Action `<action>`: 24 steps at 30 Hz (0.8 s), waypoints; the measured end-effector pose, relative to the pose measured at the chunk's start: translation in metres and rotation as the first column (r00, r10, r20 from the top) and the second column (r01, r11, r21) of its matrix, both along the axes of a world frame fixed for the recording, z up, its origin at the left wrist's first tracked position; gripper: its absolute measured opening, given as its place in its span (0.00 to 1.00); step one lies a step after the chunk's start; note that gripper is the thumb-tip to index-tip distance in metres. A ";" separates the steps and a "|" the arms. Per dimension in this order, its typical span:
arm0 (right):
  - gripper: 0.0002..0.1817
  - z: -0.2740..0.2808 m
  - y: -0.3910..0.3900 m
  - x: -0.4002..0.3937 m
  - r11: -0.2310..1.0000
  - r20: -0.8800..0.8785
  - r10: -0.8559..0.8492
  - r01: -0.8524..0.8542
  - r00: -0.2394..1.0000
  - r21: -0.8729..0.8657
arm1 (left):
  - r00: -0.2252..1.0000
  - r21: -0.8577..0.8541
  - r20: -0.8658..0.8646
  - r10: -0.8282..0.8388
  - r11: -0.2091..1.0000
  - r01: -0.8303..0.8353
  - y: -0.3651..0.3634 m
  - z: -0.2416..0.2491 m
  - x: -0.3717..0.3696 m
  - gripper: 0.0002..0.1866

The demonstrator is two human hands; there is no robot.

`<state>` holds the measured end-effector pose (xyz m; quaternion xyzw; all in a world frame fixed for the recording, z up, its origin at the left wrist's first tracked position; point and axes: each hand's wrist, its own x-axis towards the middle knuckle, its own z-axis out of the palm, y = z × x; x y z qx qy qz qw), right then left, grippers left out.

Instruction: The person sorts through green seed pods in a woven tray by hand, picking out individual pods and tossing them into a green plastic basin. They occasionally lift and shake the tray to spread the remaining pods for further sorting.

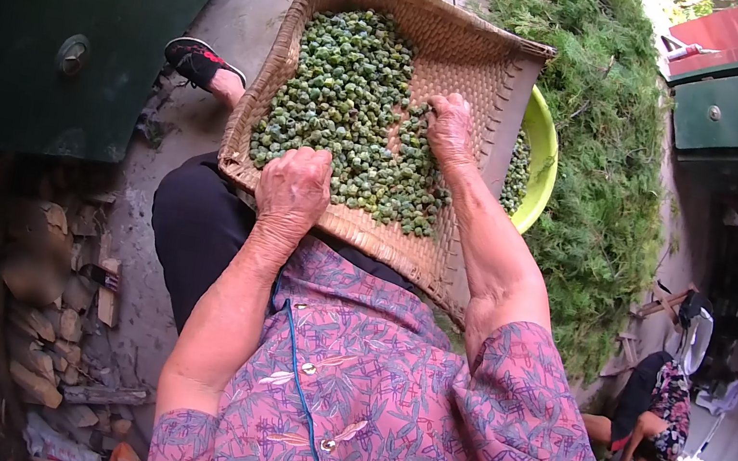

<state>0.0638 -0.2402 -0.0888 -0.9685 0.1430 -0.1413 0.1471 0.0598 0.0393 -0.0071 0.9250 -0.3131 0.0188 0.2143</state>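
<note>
A woven basket tray (pixel 461 60) rests across my lap, holding a wide layer of small round green fruits (pixel 341 79). My left hand (pixel 296 181) is at the tray's near left side, over the edge of the fruits, its fingers curled; what they hold, if anything, is hidden. My right hand (pixel 450 127) is at the right part of the pile with its fingers bent together among the fruits; what lies between the fingertips is too small to make out. Beyond the tray's right edge, a yellow-green basin (pixel 545 157) holds more green fruits, partly hidden by the tray.
Cut green branches (pixel 584 169) lie along the right. Stacked firewood (pixel 41 352) is at the lower left, below a dark green door (pixel 54 12). A shoe (pixel 194 60) shows left of the tray. Another person (pixel 660 416) is bent over at the far right.
</note>
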 end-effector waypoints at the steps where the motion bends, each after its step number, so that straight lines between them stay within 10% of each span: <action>1: 0.10 0.002 0.000 -0.004 0.997 0.076 -0.038 0.032 0.996 0.076 | 1.000 -0.002 -0.002 0.001 1.000 -0.001 0.000 -0.001 0.000 0.04; 9: 0.05 -0.001 -0.023 -0.029 0.864 0.172 -0.316 0.209 0.933 0.458 | 0.995 -0.051 0.099 -0.011 0.999 0.017 -0.002 -0.003 0.000 0.04; 24: 0.07 -0.002 -0.023 -0.030 0.981 -0.005 -0.124 0.123 0.992 0.149 | 1.000 -0.014 0.029 -0.007 1.000 0.008 0.000 -0.001 0.000 0.04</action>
